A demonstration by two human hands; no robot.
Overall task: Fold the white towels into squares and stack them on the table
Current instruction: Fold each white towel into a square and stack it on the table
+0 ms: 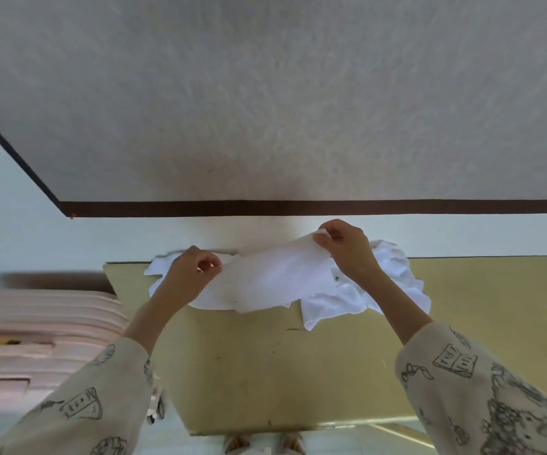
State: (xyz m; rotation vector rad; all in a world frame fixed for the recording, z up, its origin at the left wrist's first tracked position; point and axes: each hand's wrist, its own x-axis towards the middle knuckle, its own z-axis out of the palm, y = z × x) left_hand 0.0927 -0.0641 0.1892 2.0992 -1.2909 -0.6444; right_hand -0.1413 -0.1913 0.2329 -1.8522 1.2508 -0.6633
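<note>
A white towel [275, 277] is stretched above the far edge of the yellowish table [265, 372]. My left hand [193, 270] pinches its left corner. My right hand [347, 247] pinches its upper right corner, held a little higher. Under and behind the held towel lies a loose heap of white towels [393, 284], spreading to the right, with another piece [163, 264] showing at the left behind my left hand. No folded stack shows on the table.
A pale wall with a dark band [298, 207] rises right behind the table. A pink ribbed object [42, 336] stands to the left of the table. The table's near half is bare yellow surface. My feet [265, 444] show below its front edge.
</note>
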